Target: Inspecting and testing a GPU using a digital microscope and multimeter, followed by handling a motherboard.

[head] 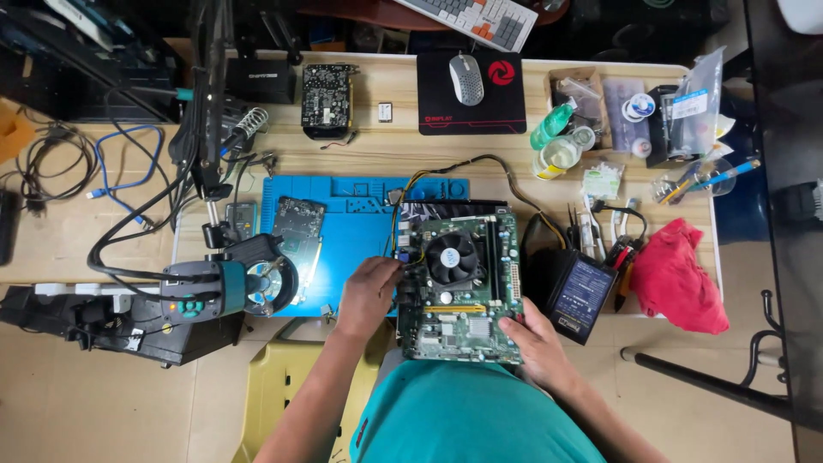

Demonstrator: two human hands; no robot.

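- Cluttered wooden workbench (600,197) carries a blue repair mat (351,249), mouse (466,79) and red cloth (681,274).
- Green motherboard (459,287) overhangs its near edge; left hand (369,291) pinches its left edge, right hand (533,341) grips the near right corner.

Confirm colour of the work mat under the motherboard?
Blue: the silicone work mat shows best in the head view, under the green motherboard.
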